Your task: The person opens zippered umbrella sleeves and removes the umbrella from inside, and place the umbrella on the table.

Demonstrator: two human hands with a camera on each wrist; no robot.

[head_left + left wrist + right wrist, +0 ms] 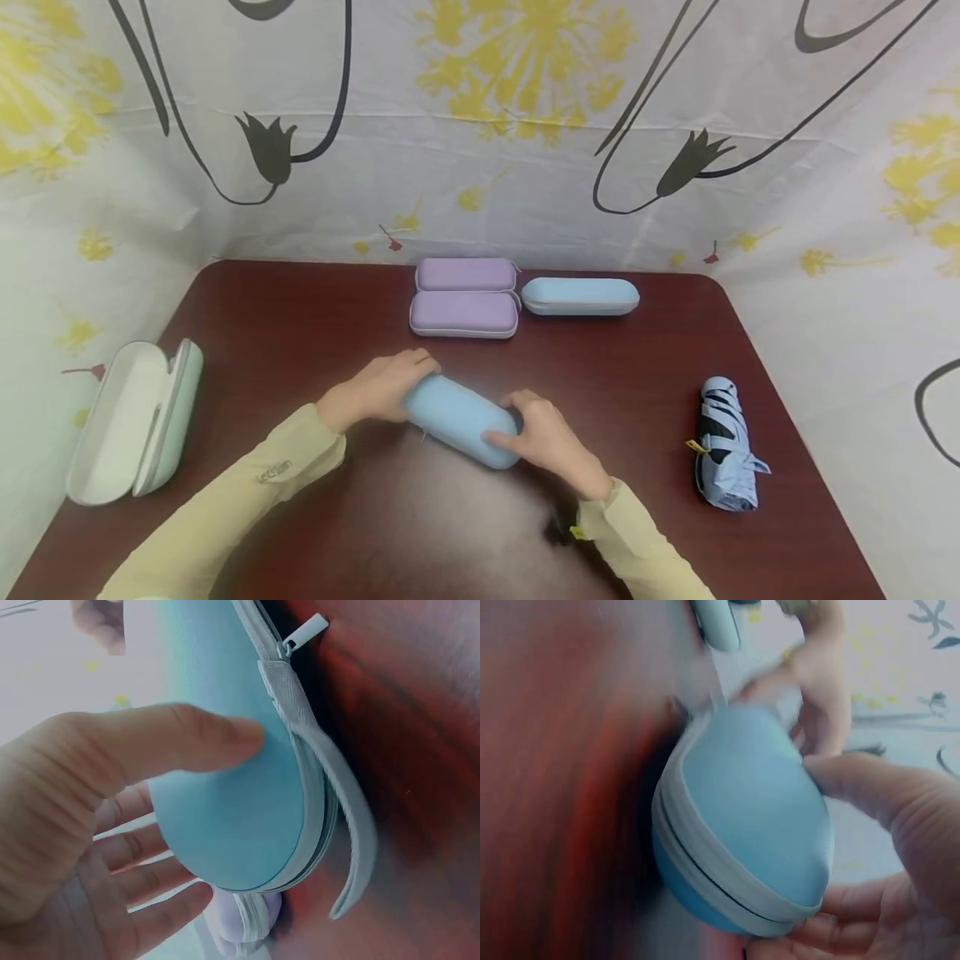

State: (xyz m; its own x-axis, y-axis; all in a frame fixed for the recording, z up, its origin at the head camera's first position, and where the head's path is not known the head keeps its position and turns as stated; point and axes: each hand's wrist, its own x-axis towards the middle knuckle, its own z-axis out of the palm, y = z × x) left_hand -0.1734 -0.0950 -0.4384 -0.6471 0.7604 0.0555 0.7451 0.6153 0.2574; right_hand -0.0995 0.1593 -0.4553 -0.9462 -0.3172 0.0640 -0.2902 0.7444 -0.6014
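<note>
A light blue zippered hard case (459,418) is held between two hands over the middle of the dark red table, lying slanted. At its far-left end, the left hand (386,385) grips it; in the left wrist view the thumb (217,742) lies on the smooth blue shell and the fingers sit around the other side. A grey strap and zipper pull (306,634) show along that edge. The right hand (543,433) holds the near-right end, and the right wrist view shows its thumb (855,780) against the blue shell (757,802). The zipper looks closed.
Two purple cases (463,315) lie one behind the other at the table's back, beside another pale blue case (581,297). An open pale green case (123,425) rests at the left edge. A folded blue-and-black umbrella (726,446) lies on the right. Patterned cloth (480,183) hangs around the table.
</note>
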